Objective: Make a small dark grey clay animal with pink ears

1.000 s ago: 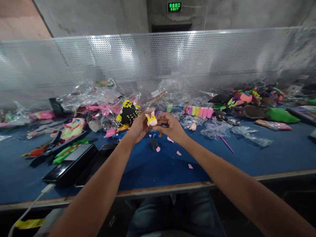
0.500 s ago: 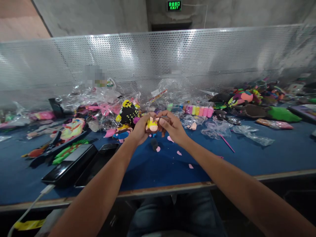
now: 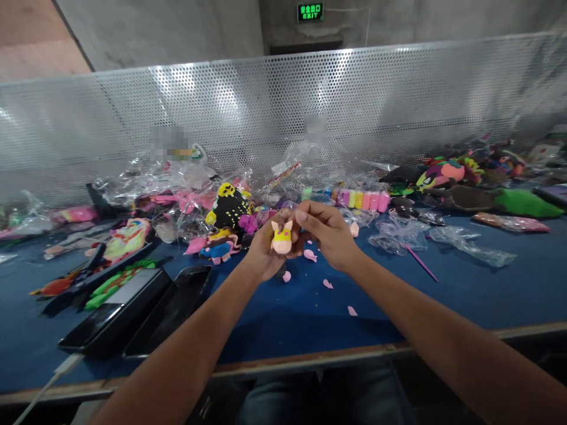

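**Within the left hand [image 3: 264, 251], a small animal head [image 3: 282, 238] in yellow and pale pink**

From the head camera, the left hand is closed around the small animal head, which faces the wearer, its two pale ears pointing up and a yellow band with purple spots above a pink muzzle. Just beside it, the right hand [image 3: 334, 236] is bent inward, thumb and forefinger close together near one ear; whether anything is pinched between them, I cannot tell.

Below the hands, on the blue tabletop [image 3: 301, 330], pink scraps [image 3: 328, 284] lie scattered, mostly on the right hand's side. A dark lump [image 3: 280, 271], partly hidden, sits just under the left hand.

Beyond the left hand and a little to its left stands a black figure [image 3: 230, 208] with yellow spots; nearer that hand are a magenta lump [image 3: 248, 222] and a blue-and-pink piece [image 3: 220, 251]. Left of the left forearm lie a shallow black tray [image 3: 172, 310] and a black device [image 3: 110, 310] with a white cable [image 3: 66, 366].

Beyond the right hand runs a row of coloured packs [image 3: 363, 199]. To its right are crumpled clear plastic [image 3: 394, 233] and a thin purple stick [image 3: 423, 264]. Well beyond both hands rises a perforated metal screen [image 3: 266, 100].
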A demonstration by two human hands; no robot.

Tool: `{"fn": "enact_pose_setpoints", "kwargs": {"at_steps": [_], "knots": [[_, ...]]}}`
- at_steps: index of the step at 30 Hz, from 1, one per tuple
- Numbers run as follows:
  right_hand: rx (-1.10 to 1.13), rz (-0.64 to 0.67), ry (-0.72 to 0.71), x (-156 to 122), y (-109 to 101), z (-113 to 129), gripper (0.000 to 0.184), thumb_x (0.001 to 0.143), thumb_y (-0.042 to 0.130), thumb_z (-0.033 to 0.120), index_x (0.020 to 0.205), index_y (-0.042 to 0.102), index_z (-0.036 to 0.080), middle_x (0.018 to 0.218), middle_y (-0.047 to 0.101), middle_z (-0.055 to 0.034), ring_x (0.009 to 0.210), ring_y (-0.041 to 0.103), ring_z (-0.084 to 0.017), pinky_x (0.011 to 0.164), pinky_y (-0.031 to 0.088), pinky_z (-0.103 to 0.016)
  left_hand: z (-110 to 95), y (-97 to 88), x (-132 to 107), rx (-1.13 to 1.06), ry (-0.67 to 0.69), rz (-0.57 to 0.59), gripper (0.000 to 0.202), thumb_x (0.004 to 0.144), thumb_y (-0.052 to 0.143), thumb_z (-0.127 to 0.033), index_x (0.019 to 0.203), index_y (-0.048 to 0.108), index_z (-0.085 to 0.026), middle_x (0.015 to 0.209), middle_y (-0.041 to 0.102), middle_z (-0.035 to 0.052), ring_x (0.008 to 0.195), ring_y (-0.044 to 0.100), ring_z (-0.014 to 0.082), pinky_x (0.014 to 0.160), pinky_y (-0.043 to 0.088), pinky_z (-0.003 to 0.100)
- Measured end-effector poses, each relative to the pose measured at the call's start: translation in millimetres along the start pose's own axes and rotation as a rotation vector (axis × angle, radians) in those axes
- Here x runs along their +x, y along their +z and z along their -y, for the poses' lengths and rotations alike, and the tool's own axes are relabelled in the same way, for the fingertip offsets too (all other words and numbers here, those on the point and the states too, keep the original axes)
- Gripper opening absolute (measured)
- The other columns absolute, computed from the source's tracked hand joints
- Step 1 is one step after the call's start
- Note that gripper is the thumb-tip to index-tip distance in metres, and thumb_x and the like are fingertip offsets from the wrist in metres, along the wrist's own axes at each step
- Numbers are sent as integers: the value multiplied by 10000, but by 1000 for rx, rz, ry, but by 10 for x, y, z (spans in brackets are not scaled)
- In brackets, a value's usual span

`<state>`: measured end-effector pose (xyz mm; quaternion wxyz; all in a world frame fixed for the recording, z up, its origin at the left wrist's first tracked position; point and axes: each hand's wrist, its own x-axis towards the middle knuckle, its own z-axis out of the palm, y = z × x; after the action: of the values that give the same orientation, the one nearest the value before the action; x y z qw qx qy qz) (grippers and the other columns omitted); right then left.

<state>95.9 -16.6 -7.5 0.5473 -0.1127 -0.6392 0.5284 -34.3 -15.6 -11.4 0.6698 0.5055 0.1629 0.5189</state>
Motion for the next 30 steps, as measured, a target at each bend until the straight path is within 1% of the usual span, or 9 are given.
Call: {"fn": "enact_pose_setpoints", "kwargs": {"at_steps": [3,5,9,15,24,30], "knots": [[3,0,0,0,-3,-1,326,830,696,485,742,593,189,608,630,37,459,584,-85,427,529,-208,12,-30,5,-18,2,3,311,736,708,-388,624,523,-165,505,484,-47,374,443,68,352,353,176],[7,0,-5,3,-3,-4,318,833,694,477,745,598,187,612,631,36,458,588,-88,426,529,-210,13,-37,2,-21,-2,-3,306,753,696,-392,632,529,-165,512,490,-45,383,454,70,355,360,175],[5,-4,7,5,-7,-9,310,830,698,476,757,610,188,608,633,36,459,596,-87,428,528,-203,6,-28,1,-25,-20,-15,356,791,673,-442,626,518,-167,502,483,-46,377,464,70,347,362,168],[8,-5,1,8,-14,-15,292,835,698,454,754,621,184,595,633,35,449,588,-82,418,509,-189,1,-1,1,-11,-35,-37,398,794,670,-489,615,512,-169,484,476,-47,375,463,73,339,362,169],[-19,-15,42,8,-7,-15,320,808,712,497,760,624,193,586,623,40,429,566,-86,413,515,-212,-1,27,-16,45,-46,-113,457,840,610,-545,596,493,-176,497,453,-36,399,449,82,365,384,191],[-8,6,25,10,-24,-34,287,839,690,459,766,626,188,583,614,35,425,569,-94,400,506,-217,9,21,-30,46,-43,-112,447,850,617,-509,585,514,-165,522,455,-27,429,450,81,381,384,187]]}}
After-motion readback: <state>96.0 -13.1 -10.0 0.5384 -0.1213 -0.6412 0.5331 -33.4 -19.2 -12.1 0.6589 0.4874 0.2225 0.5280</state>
